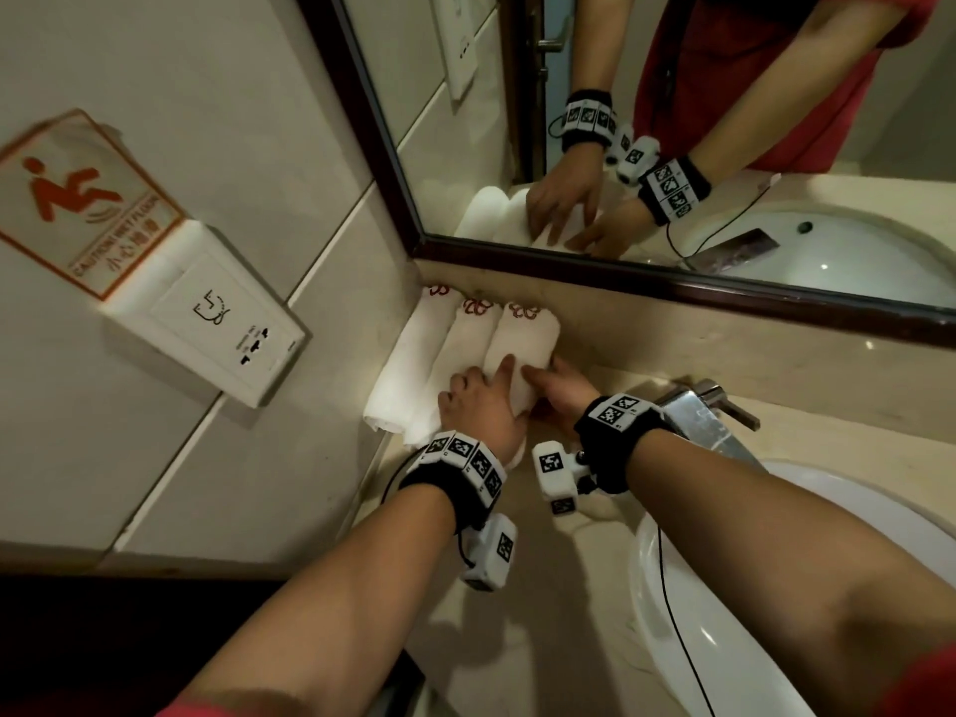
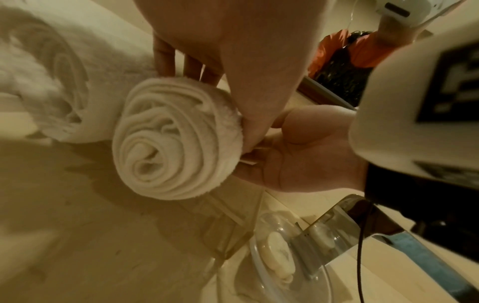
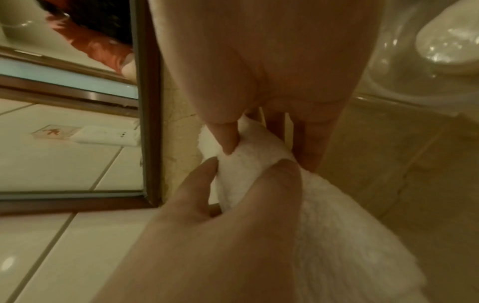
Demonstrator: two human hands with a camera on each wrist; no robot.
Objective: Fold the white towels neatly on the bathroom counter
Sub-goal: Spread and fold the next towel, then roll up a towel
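Observation:
Three rolled white towels with red embroidery lie side by side in the counter corner under the mirror: the left roll (image 1: 408, 364), the middle roll (image 1: 463, 344) and the right roll (image 1: 525, 338). My left hand (image 1: 483, 401) lies over the near end of the right roll, fingers across its top and thumb down its right side. Its spiral end (image 2: 176, 139) faces the left wrist view. My right hand (image 1: 553, 385) holds the same roll from the right; its thumb (image 3: 225, 139) presses the top and its fingers (image 3: 308, 143) run down the side.
A chrome faucet (image 1: 708, 411) and white basin (image 1: 776, 561) sit just right of my hands. A clear soap dish (image 2: 279, 256) lies near the basin. The framed mirror (image 1: 672, 147) backs the beige counter (image 1: 517, 613); a wall socket (image 1: 222, 328) is at left.

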